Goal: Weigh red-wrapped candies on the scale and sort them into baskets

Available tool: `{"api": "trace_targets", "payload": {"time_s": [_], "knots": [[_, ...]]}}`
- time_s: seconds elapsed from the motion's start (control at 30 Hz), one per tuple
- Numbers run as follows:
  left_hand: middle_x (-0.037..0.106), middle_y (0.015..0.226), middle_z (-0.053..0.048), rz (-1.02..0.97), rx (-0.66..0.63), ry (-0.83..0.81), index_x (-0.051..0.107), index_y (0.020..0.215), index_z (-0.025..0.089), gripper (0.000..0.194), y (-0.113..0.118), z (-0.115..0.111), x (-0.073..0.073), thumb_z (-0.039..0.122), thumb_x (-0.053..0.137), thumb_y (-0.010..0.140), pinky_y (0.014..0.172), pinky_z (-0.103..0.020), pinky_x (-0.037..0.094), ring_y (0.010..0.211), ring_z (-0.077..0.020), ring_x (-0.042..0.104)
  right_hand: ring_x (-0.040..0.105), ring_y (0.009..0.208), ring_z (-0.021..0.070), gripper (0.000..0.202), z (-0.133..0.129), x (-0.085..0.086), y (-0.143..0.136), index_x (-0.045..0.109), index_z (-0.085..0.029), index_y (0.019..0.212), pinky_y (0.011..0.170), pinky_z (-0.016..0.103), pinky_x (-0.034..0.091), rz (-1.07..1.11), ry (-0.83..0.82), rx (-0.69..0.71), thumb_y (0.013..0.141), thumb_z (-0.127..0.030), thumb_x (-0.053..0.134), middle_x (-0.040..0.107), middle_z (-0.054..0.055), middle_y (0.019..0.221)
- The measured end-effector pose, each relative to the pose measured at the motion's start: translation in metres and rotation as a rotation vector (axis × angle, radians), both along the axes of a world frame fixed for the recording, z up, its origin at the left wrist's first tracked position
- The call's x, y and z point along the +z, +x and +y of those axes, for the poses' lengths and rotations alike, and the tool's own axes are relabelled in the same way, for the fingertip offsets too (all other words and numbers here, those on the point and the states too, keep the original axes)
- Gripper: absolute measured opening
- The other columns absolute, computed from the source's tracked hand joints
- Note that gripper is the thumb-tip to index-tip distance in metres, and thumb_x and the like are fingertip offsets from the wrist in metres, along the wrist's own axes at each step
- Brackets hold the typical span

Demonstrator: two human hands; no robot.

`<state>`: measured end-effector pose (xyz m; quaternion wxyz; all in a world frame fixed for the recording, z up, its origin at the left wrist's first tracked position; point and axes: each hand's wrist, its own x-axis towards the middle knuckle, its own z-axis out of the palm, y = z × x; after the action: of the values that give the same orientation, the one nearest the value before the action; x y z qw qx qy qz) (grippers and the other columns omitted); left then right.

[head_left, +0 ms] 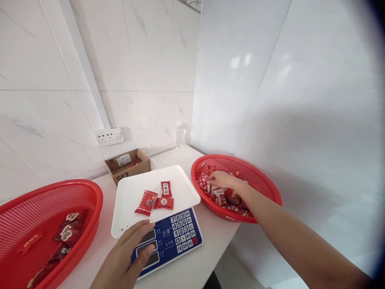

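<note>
While the left hand (126,257) is resting on the scale (168,241), the right hand (221,179) is reaching into a red basket (264,178) of sweets (228,198).
Left fingers are lying spread and flat over the display, gripping nothing; right fingers are curling together among the wrappers, though whether they are pinching one I cannot tell. Just beyond the left fingertips, three sweets (156,198) are lying on the white tray (129,192).

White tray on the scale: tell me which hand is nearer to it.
Left. The left hand rests at the white tray front edge; the right hand reaches into the right basket.
</note>
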<state>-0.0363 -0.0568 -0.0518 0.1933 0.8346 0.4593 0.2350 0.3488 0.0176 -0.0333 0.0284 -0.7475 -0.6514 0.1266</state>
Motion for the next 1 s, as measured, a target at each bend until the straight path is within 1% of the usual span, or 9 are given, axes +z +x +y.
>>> {"api": "trace_targets", "payload": {"time_s": [0.1, 0.17, 0.37, 0.47, 0.6, 0.7, 0.8, 0.9, 1.0], "knots": [[0.06, 0.129, -0.002, -0.018, -0.018, 0.001, 0.059, 0.119, 0.034, 0.035, 0.004, 0.001, -0.002, 0.04, 0.047, 0.087, 0.095, -0.038, 0.049, 0.118, -0.0233, 0.056, 0.06, 0.062, 0.0163, 0.034, -0.002, 0.0, 0.003, 0.061, -0.018, 0.056, 0.06, 0.028, 0.043, 0.04, -0.006, -0.024, 0.083, -0.038, 0.055, 0.061, 0.0, 0.058], [0.061, 0.128, -0.002, -0.029, -0.026, 0.002, 0.06, 0.118, 0.033, 0.034, 0.004, 0.001, -0.003, 0.039, 0.048, 0.087, 0.094, -0.038, 0.05, 0.117, -0.0238, 0.057, 0.058, 0.058, 0.0164, 0.033, -0.003, 0.001, 0.003, 0.058, -0.02, 0.048, 0.056, 0.027, 0.039, 0.066, 0.029, -0.055, 0.077, -0.034, 0.059, 0.058, 0.0, 0.051], [0.063, 0.125, -0.002, -0.098, 0.001, -0.048, 0.061, 0.117, 0.033, 0.033, 0.009, -0.002, 0.007, 0.04, 0.05, 0.086, 0.093, -0.037, 0.051, 0.115, -0.0237, 0.058, 0.058, 0.067, 0.0169, 0.019, -0.011, 0.023, -0.014, 0.062, -0.02, 0.062, 0.063, 0.028, 0.04, 0.167, 0.316, -0.187, 0.076, -0.029, 0.053, 0.067, 0.003, 0.068], [0.062, 0.125, -0.003, -0.193, 0.014, -0.182, 0.059, 0.119, 0.032, 0.035, 0.021, -0.004, 0.017, 0.042, 0.047, 0.087, 0.091, -0.036, 0.053, 0.115, -0.0238, 0.058, 0.061, 0.075, 0.0156, 0.015, -0.022, 0.041, -0.043, 0.062, -0.021, 0.073, 0.069, 0.026, 0.044, 0.283, 0.423, -0.144, 0.078, -0.027, 0.05, 0.069, 0.002, 0.08], [0.055, 0.133, -0.009, -0.405, 0.053, -0.409, 0.045, 0.132, 0.028, 0.05, 0.043, -0.004, 0.025, 0.047, 0.048, 0.086, 0.088, -0.039, 0.054, 0.12, -0.0258, 0.054, 0.062, 0.074, 0.0176, 0.015, -0.041, 0.051, -0.097, 0.061, -0.021, 0.074, 0.07, 0.029, 0.048, 0.73, 0.462, -0.023, 0.073, -0.036, 0.057, 0.069, 0.002, 0.079], [0.058, 0.124, -0.01, -0.634, 0.002, -0.479, 0.038, 0.135, 0.024, 0.058, 0.053, -0.002, 0.026, 0.046, 0.052, 0.083, 0.093, -0.038, 0.05, 0.113, -0.0219, 0.057, 0.061, 0.072, 0.0178, 0.015, -0.056, 0.041, -0.136, 0.061, -0.022, 0.07, 0.069, 0.032, 0.048, 1.001, 0.417, 0.038, 0.069, -0.037, 0.062, 0.067, 0.0, 0.074], [0.06, 0.088, -0.001, -0.777, 0.036, -0.594, 0.038, 0.129, 0.023, 0.059, 0.055, -0.005, 0.022, 0.048, 0.056, 0.079, 0.078, -0.034, 0.054, 0.083, -0.0166, 0.063, 0.061, 0.073, 0.0175, 0.014, -0.072, 0.019, -0.165, 0.062, -0.024, 0.074, 0.069, 0.032, 0.049, 1.147, 0.345, 0.08, 0.071, -0.038, 0.063, 0.066, 0.0, 0.075], [0.047, 0.069, 0.006, -0.8, 0.115, -0.685, 0.04, 0.123, 0.024, 0.056, 0.05, -0.01, 0.012, 0.048, 0.058, 0.075, 0.064, -0.029, 0.053, 0.066, -0.0133, 0.057, 0.062, 0.075, 0.0176, 0.018, -0.087, -0.005, -0.181, 0.061, -0.026, 0.086, 0.07, 0.032, 0.05, 1.265, 0.243, 0.097, 0.073, -0.039, 0.062, 0.067, 0.0, 0.083], [0.046, 0.066, 0.007, -0.704, 0.128, -0.635, 0.04, 0.122, 0.024, 0.05, 0.041, -0.015, 0.002, 0.045, 0.054, 0.08, 0.061, -0.028, 0.05, 0.062, -0.0127, 0.054, 0.062, 0.077, 0.0181, 0.022, -0.093, -0.018, -0.183, 0.059, -0.026, 0.091, 0.07, 0.033, 0.051, 1.294, 0.186, 0.084, 0.073, -0.039, 0.062, 0.067, 0.001, 0.086]]}}
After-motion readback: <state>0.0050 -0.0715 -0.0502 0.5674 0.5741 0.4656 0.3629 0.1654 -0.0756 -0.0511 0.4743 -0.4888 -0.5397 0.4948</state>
